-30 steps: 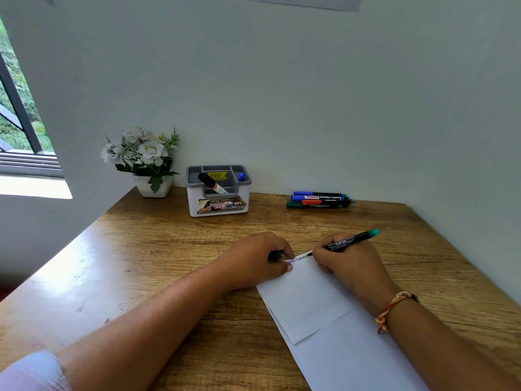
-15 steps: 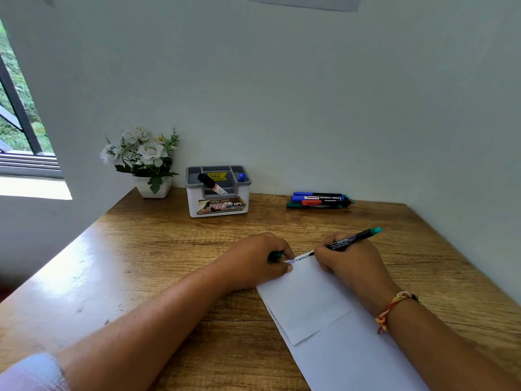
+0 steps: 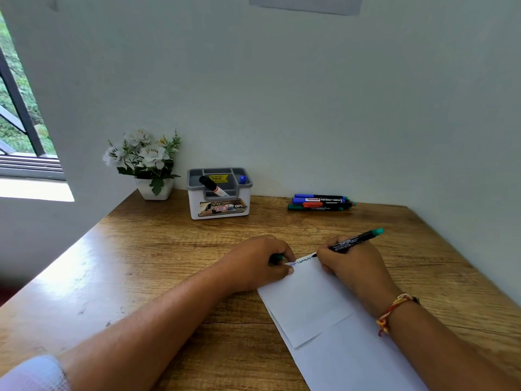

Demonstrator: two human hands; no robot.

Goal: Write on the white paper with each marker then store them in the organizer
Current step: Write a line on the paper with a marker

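My right hand (image 3: 349, 263) grips a black marker with a green end (image 3: 355, 240), its tip on the top edge of the white paper (image 3: 307, 300), where a short line of writing runs. My left hand (image 3: 259, 262) presses the paper's top left corner and holds a green cap (image 3: 276, 258) in its curled fingers. The grey and white organizer (image 3: 219, 193) stands at the back with a black marker (image 3: 212, 186) and a blue marker (image 3: 243, 179) in it. Several markers (image 3: 321, 203) lie in a pile at the back right.
A white pot of white flowers (image 3: 146, 165) stands in the back left corner beside the organizer. The wooden table (image 3: 141, 263) meets walls at the back and right. A window (image 3: 19, 122) is at the far left.
My right hand and the marker have shifted slightly right along the top of the paper, extending the writing. The left hand has stayed in place.
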